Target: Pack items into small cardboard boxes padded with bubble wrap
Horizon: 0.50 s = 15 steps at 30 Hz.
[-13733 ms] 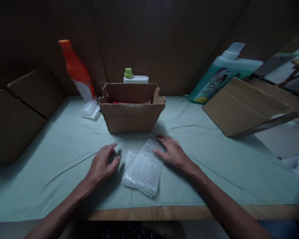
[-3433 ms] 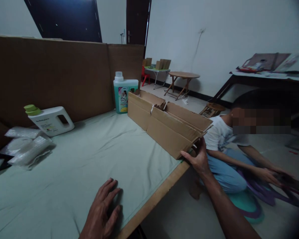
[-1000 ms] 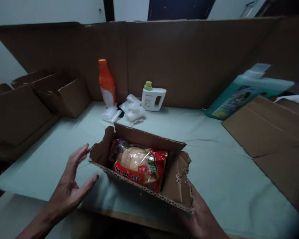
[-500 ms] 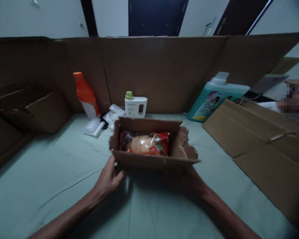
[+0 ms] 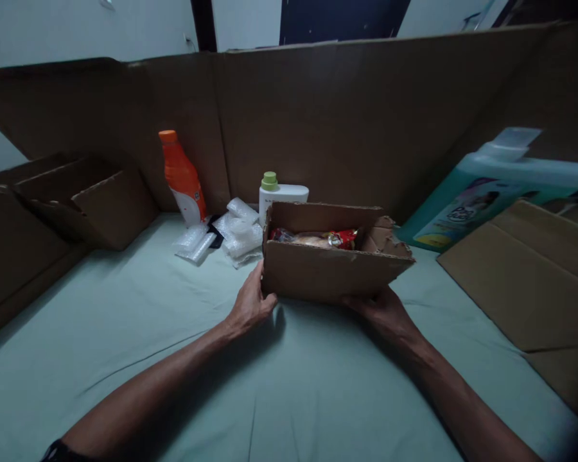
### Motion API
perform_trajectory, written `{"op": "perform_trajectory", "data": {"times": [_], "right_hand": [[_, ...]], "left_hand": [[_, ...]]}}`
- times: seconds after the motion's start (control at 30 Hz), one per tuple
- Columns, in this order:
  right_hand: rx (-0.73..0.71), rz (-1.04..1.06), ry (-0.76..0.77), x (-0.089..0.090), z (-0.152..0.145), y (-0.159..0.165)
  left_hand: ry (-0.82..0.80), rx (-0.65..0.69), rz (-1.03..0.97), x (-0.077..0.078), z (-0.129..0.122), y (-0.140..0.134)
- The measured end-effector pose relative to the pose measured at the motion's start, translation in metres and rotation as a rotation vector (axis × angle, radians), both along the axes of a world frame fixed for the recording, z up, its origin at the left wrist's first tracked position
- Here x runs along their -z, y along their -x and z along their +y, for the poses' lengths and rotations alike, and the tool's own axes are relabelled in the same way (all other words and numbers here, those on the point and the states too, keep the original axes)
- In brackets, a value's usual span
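Note:
Between my hands is a small open cardboard box (image 5: 327,273), held a little above the pale green cloth. Inside it lies a clear packet with red ends (image 5: 341,239); the box's front wall hides its lower part. My left hand (image 5: 253,298) grips the box's left end, thumb at the front and fingers partly hidden behind. At the lower right, my right hand (image 5: 383,311) supports the underside, with its fingertips under the box. Right behind the box stands a white bottle with a green cap (image 5: 283,192), its lower part covered.
Bubble wrap (image 5: 241,234) lies left of the box, near an orange bottle (image 5: 183,176). A large teal jug (image 5: 472,192) leans at the right behind a cardboard box (image 5: 505,276). Another open box (image 5: 110,205) stands at the left. A tall cardboard wall (image 5: 318,115) closes the back.
Both hands have carried the box forward, away from me, and tipped it so its front wall shows more and the packet less. The view has also turned, and a person's hand at right is gone.

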State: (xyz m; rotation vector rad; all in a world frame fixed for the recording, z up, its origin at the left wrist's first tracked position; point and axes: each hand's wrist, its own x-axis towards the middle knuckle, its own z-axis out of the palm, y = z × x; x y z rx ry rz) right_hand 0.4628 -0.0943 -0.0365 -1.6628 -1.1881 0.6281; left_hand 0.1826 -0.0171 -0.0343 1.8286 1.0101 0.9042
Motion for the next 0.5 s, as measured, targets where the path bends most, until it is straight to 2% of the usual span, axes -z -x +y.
{"op": "perform_trajectory", "data": {"times": [0.17, 0.27, 0.37, 0.5], "right_hand": [[-0.176, 0.087, -0.026, 0.000, 0.023, 0.033], [-0.185, 0.093, -0.059, 0.010, 0.028, 0.043], [-0.140, 0.019, -0.025, 0.021, 0.027, 0.043], [-0.099, -0.099, 0.038, 0.026, 0.026, 0.041]], "left_hand": [[0.024, -0.122, 0.102, 0.002, 0.010, 0.042], [-0.077, -0.164, 0.141, -0.001, 0.024, 0.066], [-0.246, -0.268, 0.167, -0.013, 0.056, 0.077], [-0.312, -0.330, 0.139, -0.028, 0.115, 0.064]]}}
